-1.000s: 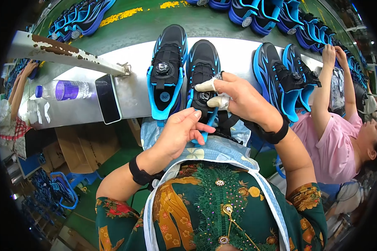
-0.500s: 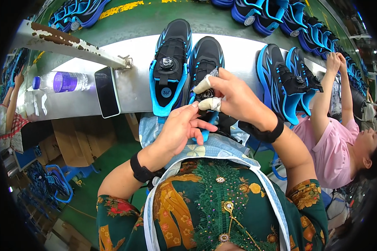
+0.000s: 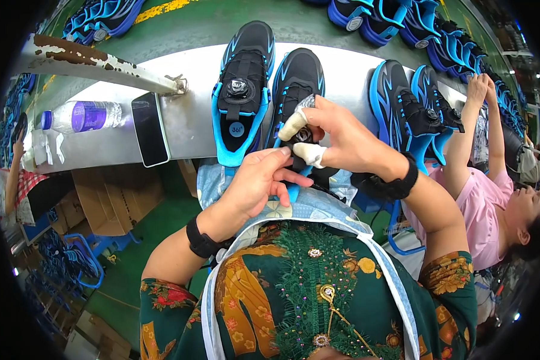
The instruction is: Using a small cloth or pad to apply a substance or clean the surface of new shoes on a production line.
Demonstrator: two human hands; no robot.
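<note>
Bench (image 3: 189, 132) is supporting shoes (image 3: 300, 67); right hand (image 3: 354, 139) is pinching nearer dial (image 3: 305, 138), work seemingly unfinished; left hand (image 3: 251, 183) is half-curling, grip unclear.

From my remote seat I see a dark green top (image 3: 360, 300) with floral short sleeves (image 3: 169, 297), a beaded lace panel (image 3: 297, 273), jewelled buttons (image 3: 314, 253) and a gold pendant (image 3: 326, 293). Over it is a pale blue patterned apron (image 3: 276, 211). I count two black wristbands (image 3: 200, 241), plus cream finger covers (image 3: 309, 153) on the right hand (image 3: 349, 137).
</note>
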